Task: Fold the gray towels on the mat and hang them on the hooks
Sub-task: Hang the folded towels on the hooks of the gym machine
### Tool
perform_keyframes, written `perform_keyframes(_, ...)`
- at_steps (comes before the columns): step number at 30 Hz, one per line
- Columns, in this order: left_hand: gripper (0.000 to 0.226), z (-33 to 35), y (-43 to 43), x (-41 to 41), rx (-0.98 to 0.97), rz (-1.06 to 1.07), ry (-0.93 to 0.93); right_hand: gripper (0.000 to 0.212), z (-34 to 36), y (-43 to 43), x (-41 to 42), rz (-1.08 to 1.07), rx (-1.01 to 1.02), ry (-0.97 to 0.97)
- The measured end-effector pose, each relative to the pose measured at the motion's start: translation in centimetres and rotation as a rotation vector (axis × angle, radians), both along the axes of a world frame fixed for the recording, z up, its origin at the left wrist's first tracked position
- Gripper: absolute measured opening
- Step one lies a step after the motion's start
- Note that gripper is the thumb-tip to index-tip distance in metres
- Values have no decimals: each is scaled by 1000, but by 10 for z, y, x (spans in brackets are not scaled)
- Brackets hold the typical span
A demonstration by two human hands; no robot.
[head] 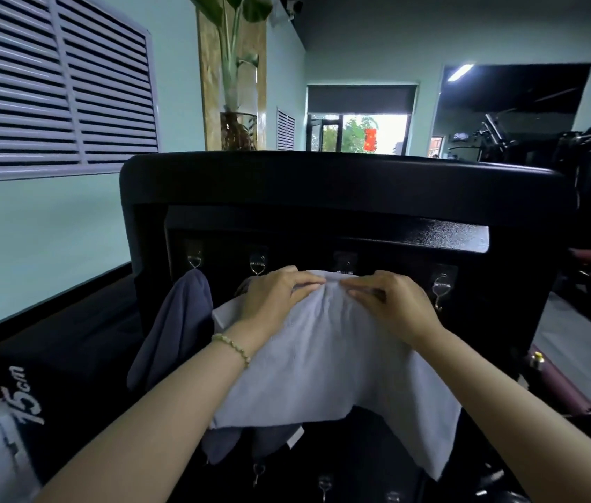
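The towel hung from the grip, its lower corners draped unevenly below both wrists. Left hand and right hand each pinched its top edge, fingers curled on the cloth, fingertips almost meeting. Just beyond the pinch stood a hook, its tip hidden by the fold. Left of the grip hung a dark towel.

Risk noted: a thin fold caught on the hook may slip off under the uneven drape once released. The left forearm could also brush the dark towel loose.
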State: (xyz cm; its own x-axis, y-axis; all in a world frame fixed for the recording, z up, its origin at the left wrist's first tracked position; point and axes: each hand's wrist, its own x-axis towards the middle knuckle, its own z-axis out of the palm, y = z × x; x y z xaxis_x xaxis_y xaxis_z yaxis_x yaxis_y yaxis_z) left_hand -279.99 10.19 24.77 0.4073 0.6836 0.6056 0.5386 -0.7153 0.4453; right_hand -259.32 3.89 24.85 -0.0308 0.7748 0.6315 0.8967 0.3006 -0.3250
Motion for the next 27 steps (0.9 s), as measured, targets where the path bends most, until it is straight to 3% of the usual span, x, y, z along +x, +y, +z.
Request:
perform_keyframes(8,31,-57,-11,20,-136,13,-125,31,-45,-8,-14,-195,201,26)
perform_keyframes(12,57,-74,-32,25,6,164,43,41,-63,-18,-23,-293,225,-61)
perform_keyframes(14,66,-84,-44,19,85,217,120,49,-73,-26,-26,-215,141,56)
perform_keyframes(17,66,-106,-57,4,43,247,82,60,-89,-38,-27,-60,-19,394)
perform_keyframes(21,77,-123,-58,4,-1,207,217,66,-101,-41,-32,15,-130,521)
perform_keyframes(23,73,-117,-58,11,-119,95,134,65,-100,-38,-38,80,-171,610)
perform_keyframes(27,57,-111,-61,13,-573,-227,-264,61,-88,-40,-38,150,-240,782)
